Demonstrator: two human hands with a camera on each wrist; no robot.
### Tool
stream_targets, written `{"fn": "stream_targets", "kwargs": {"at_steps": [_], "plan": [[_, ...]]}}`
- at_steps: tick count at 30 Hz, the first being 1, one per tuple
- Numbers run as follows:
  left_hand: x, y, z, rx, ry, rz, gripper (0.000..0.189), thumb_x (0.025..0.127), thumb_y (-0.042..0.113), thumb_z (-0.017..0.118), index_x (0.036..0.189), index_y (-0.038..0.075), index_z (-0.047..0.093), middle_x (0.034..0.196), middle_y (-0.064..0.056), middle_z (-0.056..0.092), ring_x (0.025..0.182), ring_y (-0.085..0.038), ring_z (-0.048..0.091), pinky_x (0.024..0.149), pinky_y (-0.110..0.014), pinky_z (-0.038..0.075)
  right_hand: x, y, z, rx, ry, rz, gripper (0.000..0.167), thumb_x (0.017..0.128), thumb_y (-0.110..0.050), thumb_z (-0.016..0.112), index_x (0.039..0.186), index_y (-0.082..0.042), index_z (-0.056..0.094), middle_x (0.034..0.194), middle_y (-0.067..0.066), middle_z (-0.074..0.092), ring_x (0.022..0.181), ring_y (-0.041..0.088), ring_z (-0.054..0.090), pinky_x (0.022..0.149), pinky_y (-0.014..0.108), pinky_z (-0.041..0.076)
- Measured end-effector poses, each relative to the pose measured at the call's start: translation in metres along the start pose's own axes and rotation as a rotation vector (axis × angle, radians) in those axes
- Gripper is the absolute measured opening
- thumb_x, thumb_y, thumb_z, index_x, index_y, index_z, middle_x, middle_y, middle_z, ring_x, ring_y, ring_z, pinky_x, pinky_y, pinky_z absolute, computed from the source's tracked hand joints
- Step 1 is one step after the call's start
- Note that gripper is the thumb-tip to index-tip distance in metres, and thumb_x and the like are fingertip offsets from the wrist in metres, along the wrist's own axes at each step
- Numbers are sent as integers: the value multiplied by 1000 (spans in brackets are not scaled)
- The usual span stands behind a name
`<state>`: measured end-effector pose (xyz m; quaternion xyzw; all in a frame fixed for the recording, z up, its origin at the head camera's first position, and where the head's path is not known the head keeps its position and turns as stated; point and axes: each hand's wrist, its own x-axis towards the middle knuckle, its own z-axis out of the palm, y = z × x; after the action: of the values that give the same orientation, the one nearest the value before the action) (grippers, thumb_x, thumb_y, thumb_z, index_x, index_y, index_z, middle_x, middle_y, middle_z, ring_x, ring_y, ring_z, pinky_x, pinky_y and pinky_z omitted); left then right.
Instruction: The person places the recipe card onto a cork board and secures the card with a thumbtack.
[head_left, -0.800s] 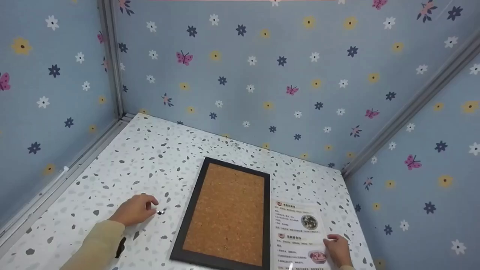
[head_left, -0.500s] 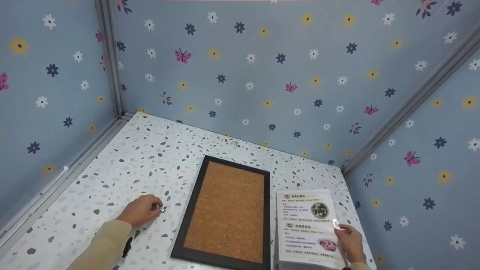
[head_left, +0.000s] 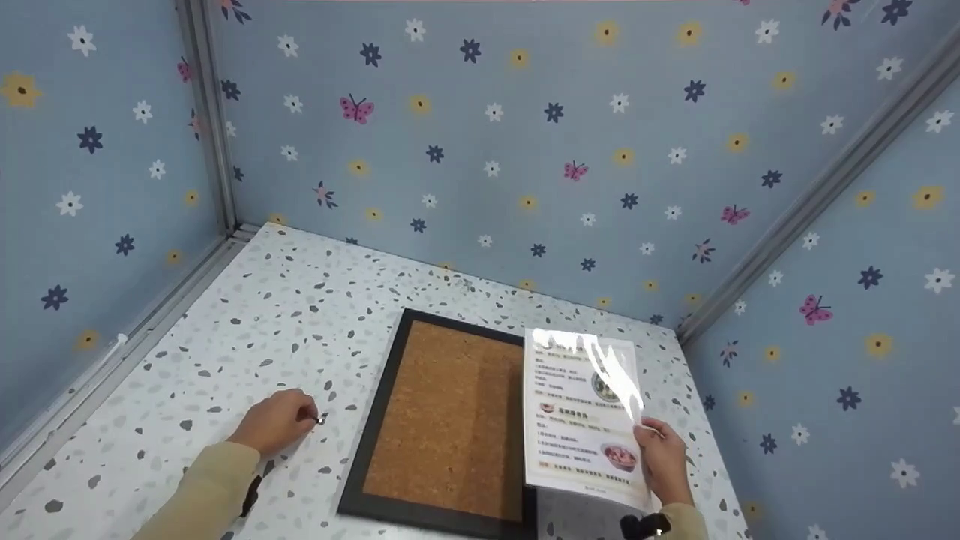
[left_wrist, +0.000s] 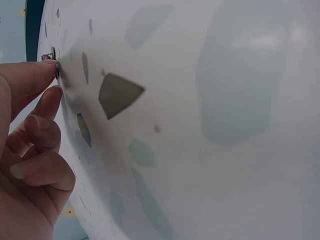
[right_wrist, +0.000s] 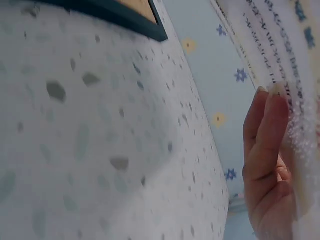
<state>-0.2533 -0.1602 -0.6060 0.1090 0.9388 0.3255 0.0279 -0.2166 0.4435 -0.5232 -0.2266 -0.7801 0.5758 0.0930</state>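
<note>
My right hand [head_left: 666, 459] holds a glossy laminated recipe sheet [head_left: 559, 442] by its right edge. The sheet is tilted up off the table, over the right edge of a black-framed cork board [head_left: 427, 405], and casts a shadow on the cork. In the right wrist view, fingertips pinch the plastic-covered printed sheet [right_wrist: 280, 45]. Left of the board, my left hand [head_left: 276, 421] rests low at the table, with a small shiny metal piece [head_left: 320, 420] at its thumb and forefinger. The left wrist view shows this piece [left_wrist: 47, 56] at the pinched fingertips; its exact kind is too small to tell.
The white speckled tabletop [head_left: 300, 315] lies under everything. Blue flowered panels [head_left: 480, 135] stand behind it and on both sides, with a grey metal corner post [head_left: 208, 112] at the left and a grey rail [head_left: 810, 202] at the right.
My right hand has lifted the recipe sheet and brought it up and left over the board's right edge. My left finger and thumb have closed on the small metal piece.
</note>
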Motion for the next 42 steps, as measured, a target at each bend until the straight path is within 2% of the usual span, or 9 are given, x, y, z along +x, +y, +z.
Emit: {"fn": "stream_targets", "kwargs": {"at_steps": [5, 11, 19, 24, 29, 33, 36, 38, 42], "plan": [[-1, 2, -2, 4, -6, -18, 10, 87, 9, 70, 82, 16, 66, 81, 4, 58, 75, -16, 53, 71, -41, 47, -6, -2, 30, 22, -37, 1, 35, 98, -11, 59, 128, 7, 51, 109, 17, 62, 85, 14, 60, 70, 23, 50], [1, 2, -2, -4, -18, -51, 9, 87, 10, 70, 82, 16, 66, 81, 3, 58, 74, -17, 53, 72, -40, 46, -13, -1, 72, 81, -49, 6, 33, 96, -7, 60, 125, 8, 52, 108, 19, 61, 86, 18, 60, 71, 24, 50], [2, 1, -4, -22, 3, -46, 11, 87, 11, 67, 79, 16, 61, 79, 1, 55, 73, -18, 52, 68, -37, 44, -32, 10, 127, 118, -96, -27, 28, 94, 0, 57, 119, 9, 52, 93, 15, 61, 76, 19, 59, 67, 26, 50], [1, 1, -5, -8, 25, -49, 10, 85, 12, 67, 78, 15, 62, 82, 0, 58, 70, -18, 51, 65, -38, 43, -40, 19, 154, 86, -109, -39, 24, 93, 1, 57, 115, 9, 54, 88, 14, 62, 72, 19, 58, 66, 29, 49], [4, 4, -6, -40, 90, -13, 11, 84, 8, 67, 77, 16, 63, 72, 2, 59, 60, -16, 51, 57, -35, 42, -41, 24, 173, 48, -80, -52, 23, 92, -2, 59, 112, 8, 56, 88, 13, 63, 73, 19, 60, 69, 32, 48], [5, 10, -4, -61, 138, 40, 15, 82, 6, 68, 73, 17, 63, 69, 5, 58, 60, -14, 51, 56, -34, 42, -41, 28, 184, 58, -78, -51, 24, 92, -1, 59, 113, 9, 54, 91, 17, 63, 76, 22, 61, 68, 33, 51], [6, 16, -3, -69, 151, 56, 16, 82, 8, 70, 71, 18, 62, 68, 5, 58, 59, -13, 50, 56, -33, 42, -42, 28, 189, 11, -57, -59, 25, 91, -2, 60, 113, 8, 56, 91, 15, 63, 77, 23, 61, 67, 32, 51], [6, 20, -3, -73, 161, 64, 16, 82, 8, 70, 72, 17, 62, 67, 5, 58, 58, -13, 50, 55, -33, 41, -42, 27, 193, -21, -43, -92, 27, 90, -3, 61, 114, 9, 57, 90, 15, 63, 78, 23, 61, 68, 32, 50], [7, 29, -1, -108, 170, 52, 15, 85, 7, 67, 75, 16, 60, 68, 4, 58, 57, -14, 50, 54, -33, 42, -45, 21, 197, -151, -40, -153, 32, 89, -3, 62, 118, 10, 59, 92, 15, 64, 82, 24, 61, 74, 36, 51]]}}
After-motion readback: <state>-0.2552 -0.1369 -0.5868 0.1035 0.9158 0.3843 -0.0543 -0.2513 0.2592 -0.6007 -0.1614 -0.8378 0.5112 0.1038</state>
